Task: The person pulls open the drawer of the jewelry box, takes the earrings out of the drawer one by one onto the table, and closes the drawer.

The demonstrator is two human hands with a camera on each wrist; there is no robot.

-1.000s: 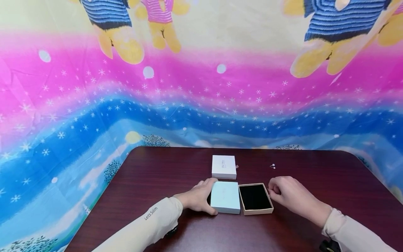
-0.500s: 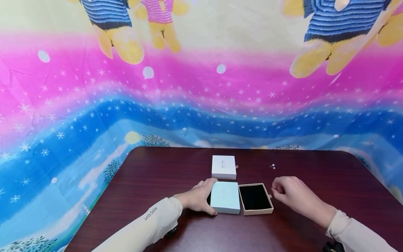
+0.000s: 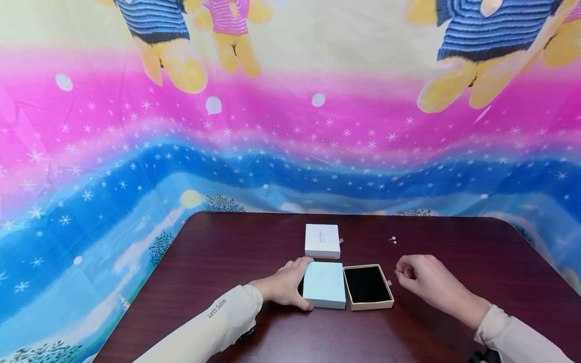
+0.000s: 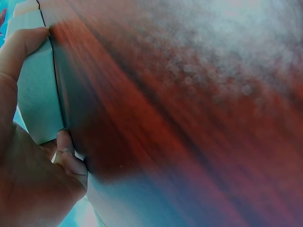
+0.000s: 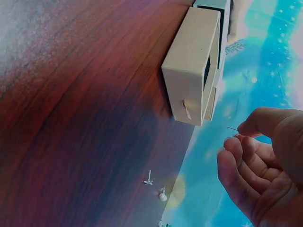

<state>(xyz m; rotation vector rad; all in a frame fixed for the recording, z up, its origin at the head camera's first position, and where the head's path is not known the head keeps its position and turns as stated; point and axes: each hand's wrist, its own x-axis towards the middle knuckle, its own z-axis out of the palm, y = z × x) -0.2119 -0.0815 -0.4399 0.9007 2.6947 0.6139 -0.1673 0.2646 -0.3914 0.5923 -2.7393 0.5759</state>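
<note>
My left hand (image 3: 287, 283) holds a mint-coloured box cover (image 3: 324, 284) on the table, thumb at its near edge and fingers along its far side. In the left wrist view the thumb and fingertips press on the box's sides. Right beside the cover lies an open box drawer (image 3: 368, 285) with a black pad inside and a small pull tab (image 5: 186, 109) on its end. Just right of this drawer, my right hand (image 3: 423, 276) pinches a tiny stud earring between thumb and forefinger. Its thin metal post (image 5: 232, 128) sticks out; the rest is mostly hidden by the fingers.
A white box (image 3: 322, 241) with lettering stands behind the mint cover. Small earrings with a pearl (image 5: 163, 195) and a star-like piece (image 5: 148, 180) lie on the dark wooden table (image 3: 245, 242). A printed cloth (image 3: 290, 126) hangs behind.
My right hand has shifted a little to the right, away from the drawer, uncovering its pull tab. The left hand and the boxes have stayed in place.
</note>
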